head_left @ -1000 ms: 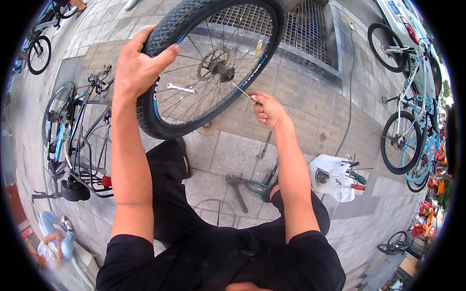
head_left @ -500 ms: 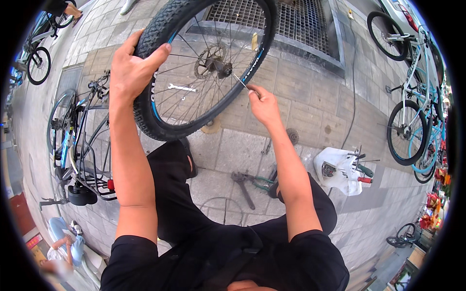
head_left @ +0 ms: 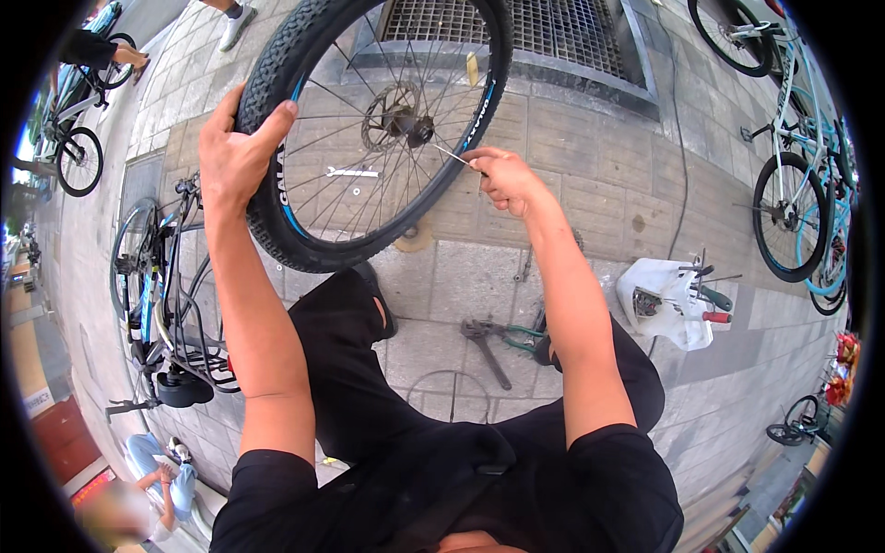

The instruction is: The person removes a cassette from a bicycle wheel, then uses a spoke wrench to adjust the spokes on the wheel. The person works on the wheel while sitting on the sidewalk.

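Note:
My left hand (head_left: 230,157) grips the knobbly black tyre of a bicycle wheel (head_left: 265,198), its thumb over the sidewall and its fingers behind the tread. The wheel stands tilted in front of me, with the brake disc (head_left: 376,120) and hub (head_left: 408,127) facing up toward me. In my closed right hand (head_left: 507,180) is a thin metal rod (head_left: 450,155), its tip pointing at the hub's end. Whether the tip touches the hub, I cannot tell. The rod's handle end is hidden in my fingers. Through the spokes an open-ended spanner (head_left: 352,172) shows on the paving.
Pliers with green handles (head_left: 516,339) and an adjustable wrench (head_left: 487,355) lie between my feet. A white cut-open container (head_left: 656,300) of tools stands at the right. A bicycle (head_left: 152,295) lies at the left. Beyond the wheel is a metal grate (head_left: 562,37). A person (head_left: 161,470) sits at lower left.
My right hand has turned, so more of its curled fingers show; the rod still points at the hub. The view has shifted slightly. My left hand keeps its grip on the tyre.

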### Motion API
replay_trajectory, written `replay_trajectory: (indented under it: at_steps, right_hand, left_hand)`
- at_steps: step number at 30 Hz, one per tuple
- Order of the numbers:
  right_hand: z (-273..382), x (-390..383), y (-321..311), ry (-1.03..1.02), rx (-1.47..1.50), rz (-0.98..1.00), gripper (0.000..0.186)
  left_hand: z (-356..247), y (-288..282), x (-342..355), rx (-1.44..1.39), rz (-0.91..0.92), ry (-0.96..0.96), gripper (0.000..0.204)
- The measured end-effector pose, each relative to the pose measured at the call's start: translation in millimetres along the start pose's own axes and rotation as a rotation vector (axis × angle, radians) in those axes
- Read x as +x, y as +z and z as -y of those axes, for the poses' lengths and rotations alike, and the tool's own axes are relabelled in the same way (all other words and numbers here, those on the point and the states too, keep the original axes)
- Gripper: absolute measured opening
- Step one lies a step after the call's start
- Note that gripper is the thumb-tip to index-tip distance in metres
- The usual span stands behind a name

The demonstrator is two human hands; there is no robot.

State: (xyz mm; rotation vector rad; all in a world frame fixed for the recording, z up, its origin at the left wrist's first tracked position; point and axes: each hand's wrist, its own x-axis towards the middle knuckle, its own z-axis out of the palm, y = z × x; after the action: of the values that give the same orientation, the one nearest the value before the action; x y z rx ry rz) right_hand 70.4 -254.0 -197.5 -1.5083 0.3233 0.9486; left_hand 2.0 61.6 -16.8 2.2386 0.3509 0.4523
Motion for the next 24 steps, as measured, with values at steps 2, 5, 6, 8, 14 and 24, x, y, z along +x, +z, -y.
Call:
replay_trajectory:
  at_steps: [2,5,6,8,14,24]
  right_hand:
    - [-9,16,-15,0.056,0.133,0.117,0.031]
    - [-23,30,-25,0.172,0.366,0.26,0.025]
    - [-31,35,-28,0.161,0.445,0.318,0.025]
    - [-51,44,-31,0.136,0.607,0.438,0.024]
    - [-89,38,-8,0.017,0.764,0.399,0.02]
    - [-52,23,18,-0.121,0.376,0.038,0.028]
  left_hand:
    - [3,2,1,-0.008,-0.016,0.018,0.054]
    - [2,3,2,0.002,-0.026,0.009,0.054]
    - [1,4,3,0.006,-0.025,0.009,0.054]
    - [-2,3,4,0.025,0.001,-0.014,0.063]
    - [-5,3,3,0.021,0.003,-0.09,0.075]
    - [21,3,15,-0.084,-0.074,-0.176,0.077]
